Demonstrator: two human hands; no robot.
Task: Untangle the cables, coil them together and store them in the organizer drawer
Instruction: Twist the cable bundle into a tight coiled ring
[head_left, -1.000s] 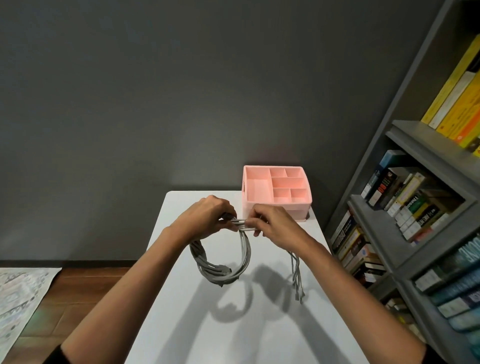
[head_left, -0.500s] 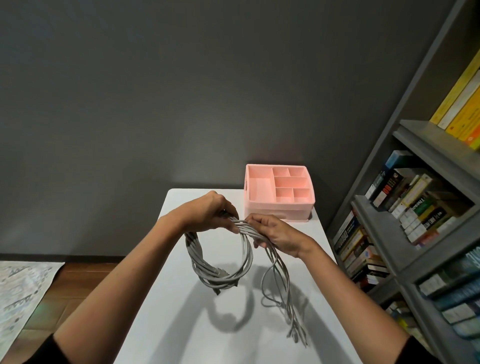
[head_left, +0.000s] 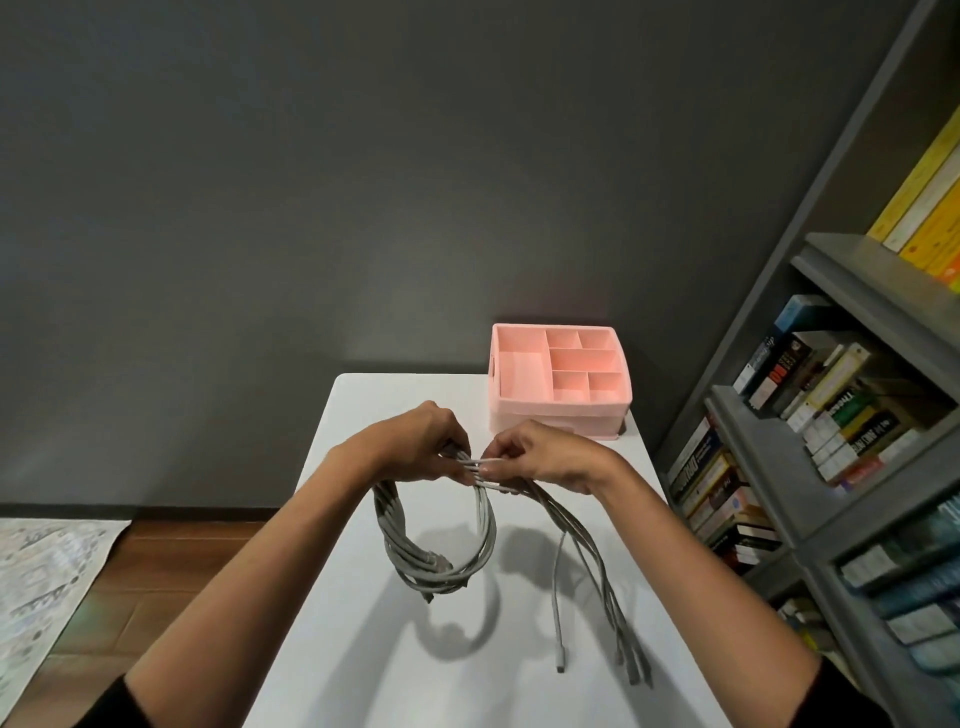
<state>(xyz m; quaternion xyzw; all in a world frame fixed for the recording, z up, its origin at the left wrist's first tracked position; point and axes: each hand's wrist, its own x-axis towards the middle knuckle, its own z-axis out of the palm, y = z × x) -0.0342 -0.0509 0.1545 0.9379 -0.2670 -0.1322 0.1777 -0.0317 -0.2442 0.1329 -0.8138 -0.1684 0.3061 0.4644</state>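
Cables (head_left: 436, 566) hang coiled over table (head_left: 358, 654) from gripping left hand (head_left: 415, 441), pinching right hand (head_left: 543, 453); organizer (head_left: 558, 418) just beyond.

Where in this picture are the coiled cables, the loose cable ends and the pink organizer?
coiled cables (head_left: 431, 571), head view, bottom of the hanging loop.
loose cable ends (head_left: 597, 571), head view, middle of the trailing strands.
pink organizer (head_left: 595, 414), head view, its front wall.

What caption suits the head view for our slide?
Left hand and right hand hold grey cables in a coil above white table, pink organizer behind.
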